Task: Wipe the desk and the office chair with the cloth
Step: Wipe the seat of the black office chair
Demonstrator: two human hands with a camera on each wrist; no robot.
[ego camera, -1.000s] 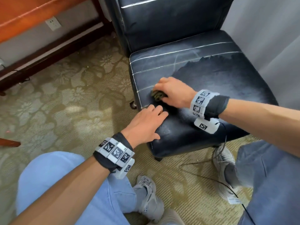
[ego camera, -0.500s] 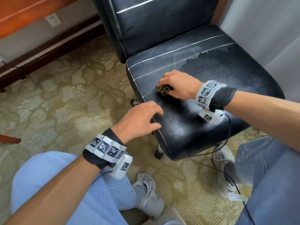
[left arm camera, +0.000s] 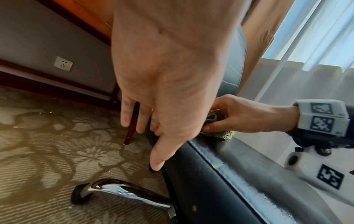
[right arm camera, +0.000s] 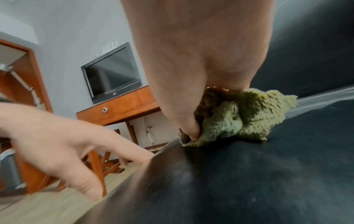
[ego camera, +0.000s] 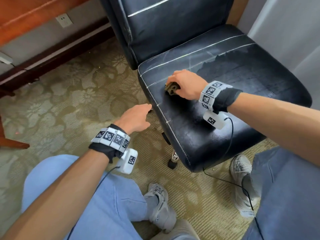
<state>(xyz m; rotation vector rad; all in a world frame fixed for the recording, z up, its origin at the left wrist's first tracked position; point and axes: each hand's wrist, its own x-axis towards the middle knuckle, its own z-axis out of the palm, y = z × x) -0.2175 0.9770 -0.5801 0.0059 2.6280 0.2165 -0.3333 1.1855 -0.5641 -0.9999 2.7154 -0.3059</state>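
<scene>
Right hand [ego camera: 187, 84] has fingers curled round a bunched olive-green terry cloth [ego camera: 171, 88], pressing it onto the black leatherette seat of the office chair [ego camera: 242, 87], near the seat's left edge w/ white stitching. Left hand [ego camera: 135, 116] is off the seat, just beside its left edge above the patterned beige carpet [ego camera: 69, 101]; fingers loosely extended, holding nothing (thumb tip close to the seat side in the left wrist view). Orange-brown wooden desk [right arm camera: 118, 106] sits well apart by the wall.
</scene>
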